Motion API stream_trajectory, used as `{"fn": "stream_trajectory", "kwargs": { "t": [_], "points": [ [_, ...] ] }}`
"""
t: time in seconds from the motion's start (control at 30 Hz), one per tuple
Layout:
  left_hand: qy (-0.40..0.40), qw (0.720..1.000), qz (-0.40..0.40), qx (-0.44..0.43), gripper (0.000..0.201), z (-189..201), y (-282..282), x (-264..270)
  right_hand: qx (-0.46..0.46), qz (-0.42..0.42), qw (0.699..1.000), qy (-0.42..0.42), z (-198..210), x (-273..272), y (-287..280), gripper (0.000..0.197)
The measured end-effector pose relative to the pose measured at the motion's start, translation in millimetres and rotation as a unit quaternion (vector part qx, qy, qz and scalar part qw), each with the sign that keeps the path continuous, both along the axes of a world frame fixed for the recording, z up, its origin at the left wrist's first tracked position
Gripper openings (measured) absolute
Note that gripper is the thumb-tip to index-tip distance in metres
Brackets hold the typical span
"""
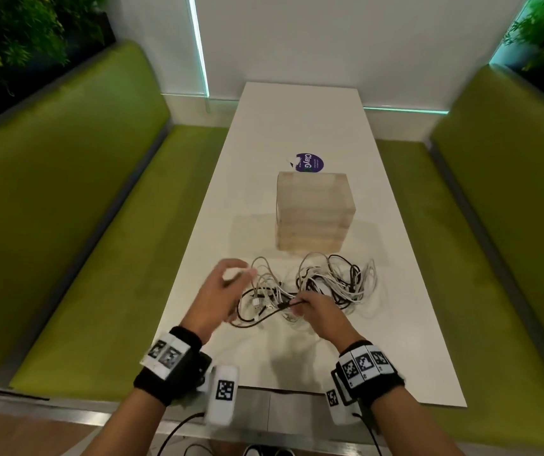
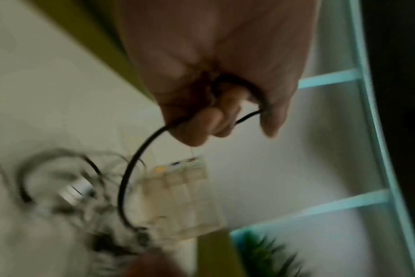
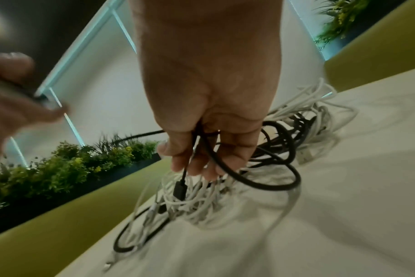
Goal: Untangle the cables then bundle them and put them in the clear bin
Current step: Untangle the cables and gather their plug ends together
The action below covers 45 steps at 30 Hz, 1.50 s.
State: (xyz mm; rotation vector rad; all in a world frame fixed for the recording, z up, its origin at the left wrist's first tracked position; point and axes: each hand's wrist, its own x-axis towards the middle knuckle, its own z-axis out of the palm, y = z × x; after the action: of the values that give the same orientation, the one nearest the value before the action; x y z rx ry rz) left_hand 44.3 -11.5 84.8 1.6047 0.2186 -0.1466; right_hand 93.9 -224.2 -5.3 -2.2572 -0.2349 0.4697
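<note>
Our right hand (image 3: 209, 105) pinches a black cable (image 3: 272, 180) over the tangled cables (image 1: 326, 284). Our left hand (image 2: 216, 75) grips another black cable (image 2: 130, 176).

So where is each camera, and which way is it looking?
Head: up on the head, looking down at the table, clear bin and cables; both forearms show.
Left wrist: looks along the left hand, which grips a black cable.
Right wrist: looks along the right hand, which holds a black cable.
All three share the cables.
</note>
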Motion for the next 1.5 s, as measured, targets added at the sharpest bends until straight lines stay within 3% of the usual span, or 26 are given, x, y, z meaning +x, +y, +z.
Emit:
{"fn": "stream_trajectory", "kwargs": {
  "t": [0.1, 0.2, 0.27, 0.37, 0.47, 0.6, 0.73, 0.8, 0.9, 1.0, 1.1, 1.17, 1.23, 1.3, 1.33, 1.37, 1.43, 1.5],
  "points": [
    [0.039, 0.958, -0.172, 0.227, 0.035, -31.9, -12.5, -3.6, 0.027, 0.019, 0.999, -0.016, 11.1, -2.7, 8.7, 0.024],
    [0.017, 0.923, -0.219, 0.315, 0.017, -50.4, -31.6, -5.2, 0.061, 0.02, 0.998, -0.024, 16.8, -7.0, 17.8, 0.029],
    [0.004, 0.947, -0.191, 0.26, 0.017, -55.4, -35.8, -4.7, 0.064, 0.015, 0.997, -0.035, 19.2, -8.6, 19.6, 0.027],
    [-0.031, 0.99, -0.097, 0.097, 0.021, -47.5, -33.6, -5.5, 0.034, 0.027, 0.998, -0.047, 19.2, -11.6, 15.2, 0.018],
    [-0.046, 0.998, -0.033, -0.008, 0.018, -24.0, -28.1, -6.4, 0.025, 0.0, 1.0, 0.013, 11.4, -13.9, 10.9, 0.014],
    [-0.046, 0.994, -0.024, -0.101, 0.021, -15.3, -27.6, -12.4, 0.073, -0.029, 0.997, 0.007, 11.3, -14.4, 14.9, 0.012],
    [-0.052, 0.991, 0.071, -0.102, 0.024, -21.4, -20.9, -13.7, 0.156, -0.041, 0.987, 0.022, 18.9, -13.1, 13.8, 0.011],
    [-0.033, 0.984, 0.091, -0.151, 0.024, -25.8, -19.5, -11.9, 0.159, -0.005, 0.987, 0.029, 22.3, -14.6, 13.3, 0.016],
    [0.025, 0.947, 0.056, -0.314, 0.03, -27.7, -29.4, -9.8, 0.107, 0.055, 0.992, 0.039, 23.6, -18.7, 18.5, 0.023],
    [0.056, 0.931, 0.016, -0.36, 0.029, -21.3, -40.3, -9.9, 0.126, 0.033, 0.991, 0.042, 18.4, -16.0, 18.2, 0.039],
    [0.031, 0.92, 0.008, -0.39, 0.026, -6.2, -34.3, -9.8, 0.103, -0.018, 0.994, 0.033, 10.9, -6.7, 5.6, 0.012],
    [0.011, 0.915, 0.021, -0.403, 0.029, 7.2, -20.9, -7.3, 0.084, -0.046, 0.995, 0.031, 5.9, -2.5, -2.8, 0.006],
    [-0.013, 0.944, 0.031, -0.328, 0.033, 13.8, -8.7, -4.2, 0.07, -0.047, 0.996, 0.011, 4.3, 0.8, -5.6, 0.005],
    [-0.039, 0.993, 0.006, -0.109, 0.024, 8.4, -3.6, -0.3, 0.075, -0.045, 0.996, -0.016, 5.7, 3.4, -4.6, 0.012],
    [-0.036, 0.999, -0.03, 0.02, 0.016, 2.7, -4.0, 1.2, 0.085, -0.046, 0.995, -0.024, 7.1, 4.1, -3.6, 0.018],
    [-0.02, 0.988, -0.079, 0.134, 0.018, -5.4, -5.0, 1.5, 0.094, -0.042, 0.994, -0.028, 8.9, 4.3, -2.1, 0.022],
    [0.037, 0.931, -0.198, 0.305, 0.042, -24.5, -11.7, 1.5, 0.112, -0.023, 0.993, -0.028, 13.6, 2.7, 1.1, 0.029],
    [0.045, 0.884, -0.266, 0.382, 0.047, -41.5, -22.4, 1.9, 0.117, -0.006, 0.993, -0.025, 17.0, 0.4, 4.7, 0.032]
  ]
}}
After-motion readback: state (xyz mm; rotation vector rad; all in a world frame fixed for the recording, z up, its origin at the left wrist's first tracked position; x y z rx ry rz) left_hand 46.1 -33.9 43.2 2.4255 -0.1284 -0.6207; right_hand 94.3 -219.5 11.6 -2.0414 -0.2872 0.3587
